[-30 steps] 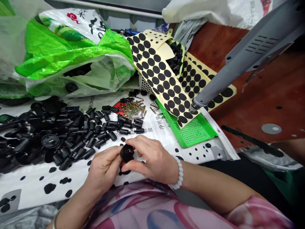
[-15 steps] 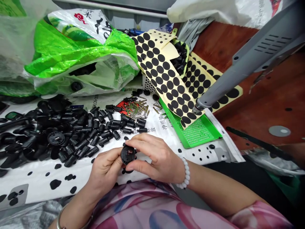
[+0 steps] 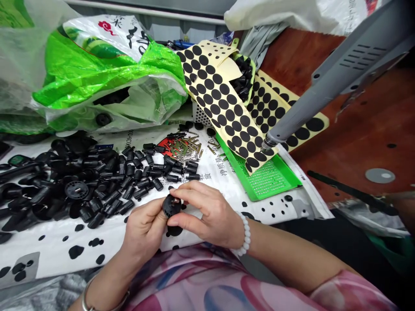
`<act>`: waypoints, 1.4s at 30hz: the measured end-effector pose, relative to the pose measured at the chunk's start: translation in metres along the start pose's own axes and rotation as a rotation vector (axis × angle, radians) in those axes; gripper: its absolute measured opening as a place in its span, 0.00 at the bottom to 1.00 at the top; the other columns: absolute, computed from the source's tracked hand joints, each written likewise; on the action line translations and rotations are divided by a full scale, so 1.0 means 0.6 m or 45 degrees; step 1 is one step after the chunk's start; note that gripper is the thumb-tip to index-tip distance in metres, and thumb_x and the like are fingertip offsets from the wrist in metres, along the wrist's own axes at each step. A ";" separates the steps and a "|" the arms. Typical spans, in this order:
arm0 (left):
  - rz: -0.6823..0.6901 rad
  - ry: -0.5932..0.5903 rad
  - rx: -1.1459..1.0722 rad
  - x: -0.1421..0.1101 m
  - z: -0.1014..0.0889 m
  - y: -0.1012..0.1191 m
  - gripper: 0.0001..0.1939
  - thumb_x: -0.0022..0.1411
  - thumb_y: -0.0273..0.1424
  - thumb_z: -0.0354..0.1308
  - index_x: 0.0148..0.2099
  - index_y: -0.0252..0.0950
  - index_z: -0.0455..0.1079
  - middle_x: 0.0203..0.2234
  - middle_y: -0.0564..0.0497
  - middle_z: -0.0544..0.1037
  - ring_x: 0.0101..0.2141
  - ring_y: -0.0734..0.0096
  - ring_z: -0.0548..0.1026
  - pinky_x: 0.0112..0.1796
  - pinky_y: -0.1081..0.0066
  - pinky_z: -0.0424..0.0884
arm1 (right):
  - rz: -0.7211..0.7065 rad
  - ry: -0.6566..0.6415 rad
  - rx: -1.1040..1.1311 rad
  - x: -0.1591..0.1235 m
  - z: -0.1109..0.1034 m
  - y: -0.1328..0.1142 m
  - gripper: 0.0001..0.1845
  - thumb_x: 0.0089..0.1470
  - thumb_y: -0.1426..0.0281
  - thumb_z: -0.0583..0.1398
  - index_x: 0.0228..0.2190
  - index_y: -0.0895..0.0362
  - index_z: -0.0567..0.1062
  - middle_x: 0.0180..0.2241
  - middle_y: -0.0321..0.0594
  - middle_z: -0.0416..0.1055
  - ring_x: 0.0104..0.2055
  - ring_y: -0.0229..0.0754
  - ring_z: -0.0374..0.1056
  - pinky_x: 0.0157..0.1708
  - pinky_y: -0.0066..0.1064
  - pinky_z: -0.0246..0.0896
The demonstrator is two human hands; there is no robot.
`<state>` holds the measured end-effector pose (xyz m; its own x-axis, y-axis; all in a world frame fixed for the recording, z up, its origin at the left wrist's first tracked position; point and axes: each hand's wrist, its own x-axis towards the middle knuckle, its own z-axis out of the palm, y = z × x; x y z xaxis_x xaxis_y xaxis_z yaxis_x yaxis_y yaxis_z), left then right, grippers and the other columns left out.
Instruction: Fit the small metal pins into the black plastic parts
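Between my two hands is a round black plastic part (image 3: 171,206) with a small metal piece at its centre, held just above the near edge of the covered table. My left hand (image 3: 145,224) is closed on its left side, thumb and fingers pressed together. My right hand (image 3: 204,211) has its thumb and index finger around the right side of the same part. Just beyond the hands lie several small black ribbed caps (image 3: 142,183) and a heap of thin metal strips (image 3: 188,147). Whatever is under the round part is hidden by my fingers.
A pile of black plastic parts (image 3: 48,185) spreads over the left. Behind it lies a green and white bag (image 3: 106,77). A sheet of black round stickers (image 3: 223,99) leans on a green tray (image 3: 275,181). A grey tool arm (image 3: 324,82) juts in from the right.
The round part has turned slightly between my fingers and shifted a little left. My right hand has moved slightly left with it. The pile and tray look unchanged.
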<state>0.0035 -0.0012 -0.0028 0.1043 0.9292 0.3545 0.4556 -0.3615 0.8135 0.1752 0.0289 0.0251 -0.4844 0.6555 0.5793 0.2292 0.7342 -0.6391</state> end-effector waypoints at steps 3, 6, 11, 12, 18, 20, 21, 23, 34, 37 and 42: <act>0.001 -0.075 0.000 0.001 -0.002 0.004 0.09 0.61 0.27 0.51 0.33 0.35 0.72 0.18 0.56 0.73 0.19 0.78 0.70 0.22 0.80 0.66 | 0.021 -0.021 0.020 0.002 -0.014 -0.002 0.15 0.58 0.65 0.58 0.42 0.64 0.71 0.39 0.50 0.72 0.40 0.42 0.68 0.42 0.34 0.67; 0.019 -0.194 0.044 0.001 -0.001 0.007 0.11 0.63 0.27 0.49 0.31 0.35 0.69 0.18 0.55 0.72 0.20 0.78 0.69 0.23 0.79 0.65 | 0.034 -0.119 0.016 0.002 -0.023 -0.003 0.05 0.59 0.73 0.56 0.36 0.61 0.72 0.36 0.47 0.72 0.40 0.42 0.68 0.41 0.34 0.66; 0.112 -0.350 0.235 -0.003 -0.002 0.011 0.12 0.65 0.25 0.45 0.37 0.36 0.70 0.26 0.51 0.74 0.28 0.74 0.72 0.30 0.75 0.67 | 0.142 -0.218 0.138 -0.009 -0.028 0.002 0.04 0.56 0.76 0.57 0.33 0.60 0.72 0.36 0.45 0.71 0.38 0.40 0.68 0.38 0.32 0.66; 0.129 -0.366 0.258 -0.004 -0.005 0.011 0.12 0.65 0.25 0.45 0.41 0.36 0.70 0.30 0.50 0.75 0.32 0.73 0.73 0.33 0.75 0.68 | 0.172 -0.192 0.168 -0.013 -0.028 0.005 0.03 0.56 0.76 0.58 0.33 0.59 0.73 0.36 0.45 0.71 0.38 0.39 0.68 0.38 0.31 0.66; 0.025 -0.076 0.788 0.012 -0.030 0.007 0.14 0.64 0.37 0.50 0.45 0.34 0.70 0.34 0.47 0.77 0.34 0.67 0.75 0.35 0.71 0.68 | 0.303 0.098 0.213 -0.032 -0.037 0.023 0.02 0.53 0.76 0.60 0.32 0.60 0.74 0.37 0.44 0.71 0.40 0.39 0.69 0.42 0.31 0.66; -0.177 -0.049 1.094 0.032 -0.032 0.009 0.18 0.62 0.44 0.50 0.40 0.36 0.72 0.28 0.48 0.76 0.29 0.64 0.76 0.29 0.70 0.66 | 0.331 0.135 0.207 -0.037 -0.042 0.026 0.02 0.54 0.75 0.60 0.31 0.59 0.74 0.37 0.44 0.71 0.40 0.40 0.69 0.41 0.33 0.67; -0.261 -0.078 1.221 0.043 -0.031 0.011 0.19 0.62 0.46 0.49 0.38 0.36 0.72 0.27 0.48 0.76 0.28 0.61 0.76 0.27 0.69 0.65 | 0.333 0.143 0.201 -0.040 -0.044 0.027 0.02 0.54 0.75 0.60 0.31 0.59 0.74 0.36 0.44 0.71 0.40 0.41 0.69 0.41 0.34 0.67; -0.353 -0.168 1.398 0.065 -0.024 0.018 0.22 0.62 0.47 0.47 0.38 0.35 0.72 0.27 0.45 0.77 0.29 0.56 0.77 0.25 0.68 0.64 | 0.321 0.156 0.188 -0.044 -0.048 0.028 0.02 0.54 0.75 0.59 0.32 0.59 0.74 0.36 0.44 0.71 0.40 0.41 0.69 0.40 0.35 0.68; -0.377 -0.326 1.540 0.098 0.003 0.033 0.25 0.63 0.45 0.42 0.32 0.33 0.72 0.23 0.40 0.77 0.28 0.50 0.77 0.24 0.66 0.66 | 0.312 0.202 0.223 -0.058 -0.054 0.036 0.03 0.55 0.75 0.58 0.33 0.59 0.73 0.37 0.45 0.71 0.40 0.41 0.69 0.37 0.32 0.69; -0.405 -0.305 1.528 0.106 0.005 0.030 0.24 0.63 0.44 0.42 0.32 0.32 0.72 0.22 0.39 0.77 0.29 0.50 0.77 0.25 0.65 0.66 | 0.297 0.200 0.216 -0.060 -0.055 0.034 0.04 0.55 0.75 0.58 0.33 0.59 0.73 0.37 0.45 0.71 0.40 0.42 0.69 0.38 0.32 0.69; -0.362 -0.348 1.440 0.099 -0.004 0.031 0.16 0.61 0.41 0.47 0.37 0.36 0.70 0.28 0.44 0.79 0.30 0.56 0.78 0.28 0.67 0.67 | 0.298 0.210 0.190 -0.065 -0.058 0.034 0.03 0.55 0.75 0.58 0.33 0.59 0.73 0.37 0.45 0.71 0.41 0.42 0.69 0.40 0.34 0.68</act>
<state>0.0158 0.0472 0.0346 -0.0043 1.0000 0.0064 0.9977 0.0047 -0.0681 0.2282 0.0242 0.0071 -0.2868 0.8322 0.4745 0.1859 0.5342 -0.8247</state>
